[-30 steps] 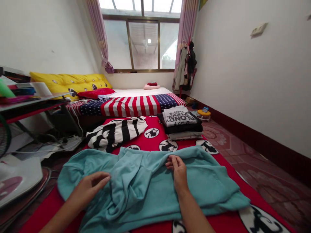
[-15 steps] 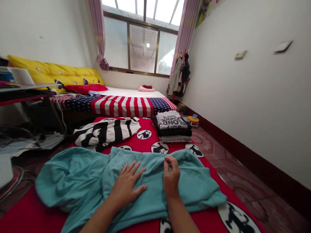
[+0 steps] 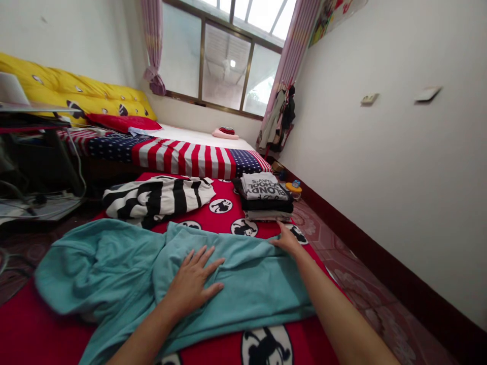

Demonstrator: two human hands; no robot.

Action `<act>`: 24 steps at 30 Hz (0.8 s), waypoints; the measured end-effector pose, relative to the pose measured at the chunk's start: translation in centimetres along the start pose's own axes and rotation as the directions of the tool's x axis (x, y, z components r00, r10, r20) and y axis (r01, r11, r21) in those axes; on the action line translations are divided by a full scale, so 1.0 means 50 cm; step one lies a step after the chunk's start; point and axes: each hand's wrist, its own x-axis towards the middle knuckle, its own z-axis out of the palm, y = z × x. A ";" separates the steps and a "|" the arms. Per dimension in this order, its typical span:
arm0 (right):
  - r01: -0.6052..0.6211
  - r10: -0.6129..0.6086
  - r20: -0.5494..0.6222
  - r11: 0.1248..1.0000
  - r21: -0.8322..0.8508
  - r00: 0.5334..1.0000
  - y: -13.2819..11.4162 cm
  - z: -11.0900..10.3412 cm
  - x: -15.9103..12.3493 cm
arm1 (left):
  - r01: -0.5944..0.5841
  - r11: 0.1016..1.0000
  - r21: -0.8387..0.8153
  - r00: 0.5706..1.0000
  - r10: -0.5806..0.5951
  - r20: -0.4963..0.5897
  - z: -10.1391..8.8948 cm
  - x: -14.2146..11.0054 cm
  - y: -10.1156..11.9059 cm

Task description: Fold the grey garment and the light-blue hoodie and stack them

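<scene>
A teal fleece garment (image 3: 114, 263) lies spread across a red blanket with black-and-white cartoon circles (image 3: 224, 218). My left hand (image 3: 192, 284) rests flat on the middle of the garment, fingers spread. My right hand (image 3: 285, 241) is stretched out to the garment's far right edge, fingers closed on the cloth there. Just beyond it stands a stack of folded clothes (image 3: 264, 195) topped by a grey printed shirt. A black-and-white striped garment (image 3: 160, 197) lies crumpled to the left of the stack.
A bed with a stars-and-stripes cover (image 3: 178, 154) and yellow cushions (image 3: 76, 94) lies behind. A low table with cables (image 3: 34, 152) is at the left. The white wall (image 3: 380, 126) and tiled floor (image 3: 365, 284) run along the right. Clothes hang by the window.
My right hand has reached from the garment's middle out to its far right edge, flattening the cloth. The left hand stays pressed on the garment. The view has tilted slightly.
</scene>
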 end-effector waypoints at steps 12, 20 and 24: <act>0.234 -0.251 -0.126 0.962 -0.137 0.960 0.001 -0.099 -0.091 | -0.003 1.000 -0.012 1.000 0.003 -0.017 0.003 -0.002 0.000; 0.289 -0.269 0.106 0.898 -0.331 0.957 0.068 -0.100 -0.242 | 0.008 0.999 -0.043 0.999 -0.010 -0.037 0.004 -0.001 0.003; 0.293 -0.316 0.003 0.878 -0.379 0.949 0.077 -0.075 -0.262 | 0.022 0.999 -0.035 0.999 -0.024 -0.049 -0.010 -0.012 0.018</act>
